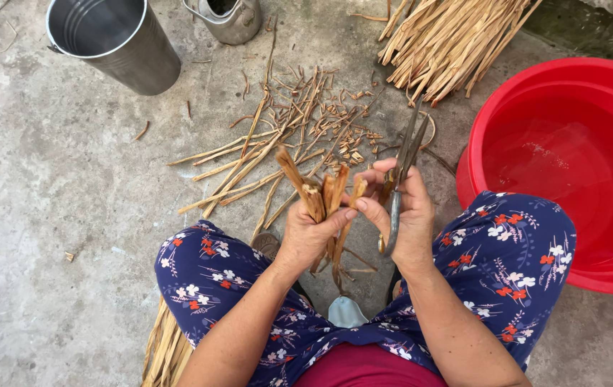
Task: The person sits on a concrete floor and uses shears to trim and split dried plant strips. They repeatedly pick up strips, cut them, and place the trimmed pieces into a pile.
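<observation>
Your left hand is closed around the bundle of dried stalks above your lap, your right hand grips the scissors while pinching one stalk, so those blades could nick your fingers or slip

The dried stalks look fibrous, matt and woody; the scissors are dull, worn metal; the bucket is brushed, faintly shiny steel; the basin is glossy red plastic; the floor is rough, stained concrete; the trousers are soft printed cloth.
</observation>
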`<state>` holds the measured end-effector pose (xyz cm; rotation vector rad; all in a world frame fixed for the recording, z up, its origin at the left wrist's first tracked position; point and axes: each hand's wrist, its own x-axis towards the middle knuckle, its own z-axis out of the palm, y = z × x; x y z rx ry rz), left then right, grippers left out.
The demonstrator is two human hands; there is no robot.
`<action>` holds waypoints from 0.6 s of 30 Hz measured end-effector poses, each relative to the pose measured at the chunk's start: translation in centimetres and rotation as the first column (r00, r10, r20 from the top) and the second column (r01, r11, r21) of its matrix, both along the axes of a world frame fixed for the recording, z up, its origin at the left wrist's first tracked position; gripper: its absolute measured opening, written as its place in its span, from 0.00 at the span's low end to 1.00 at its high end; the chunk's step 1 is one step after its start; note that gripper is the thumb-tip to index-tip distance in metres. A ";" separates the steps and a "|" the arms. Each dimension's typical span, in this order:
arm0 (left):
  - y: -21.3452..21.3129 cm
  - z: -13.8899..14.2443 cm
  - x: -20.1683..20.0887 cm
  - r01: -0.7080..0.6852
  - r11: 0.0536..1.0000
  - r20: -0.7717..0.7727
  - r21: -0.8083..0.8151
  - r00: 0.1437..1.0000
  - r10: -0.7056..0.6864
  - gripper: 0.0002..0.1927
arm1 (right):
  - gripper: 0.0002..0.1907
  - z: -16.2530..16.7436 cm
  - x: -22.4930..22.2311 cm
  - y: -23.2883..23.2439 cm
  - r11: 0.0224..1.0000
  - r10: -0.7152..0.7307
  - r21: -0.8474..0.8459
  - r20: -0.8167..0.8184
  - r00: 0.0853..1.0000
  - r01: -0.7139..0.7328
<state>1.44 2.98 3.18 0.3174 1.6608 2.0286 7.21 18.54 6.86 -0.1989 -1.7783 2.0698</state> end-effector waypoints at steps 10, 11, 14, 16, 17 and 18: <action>0.1 -0.7 0.4 -0.040 0.980 0.187 0.195 0.982 0.003 0.10 | 0.26 -0.9 0.5 0.1 0.989 -0.024 0.144 0.011 1.000 0.022; 0.0 -0.5 0.1 -0.083 0.976 0.205 0.202 0.978 0.041 0.10 | 0.29 -1.0 0.4 0.2 0.986 0.011 0.166 -0.005 1.000 -0.010; -0.4 -0.2 -1.1 -0.164 0.952 0.254 0.258 0.962 0.097 0.11 | 0.37 -1.3 -0.1 0.0 0.969 0.091 0.226 0.052 0.994 -0.101; -0.9 -0.1 -1.6 -0.204 0.934 0.267 0.292 0.955 0.125 0.11 | 0.40 -1.3 -0.1 -0.5 0.954 0.106 0.253 0.227 0.968 -0.164; -1.0 -0.1 -1.8 -0.221 0.927 0.263 0.302 0.954 0.142 0.10 | 0.40 -1.2 -0.1 -0.7 0.923 0.076 0.354 0.221 0.972 -0.152; -1.1 -0.1 -1.9 -0.239 0.920 0.259 0.312 0.953 0.160 0.10 | 0.40 -1.1 -0.1 -0.9 0.881 0.047 0.452 0.211 0.976 -0.141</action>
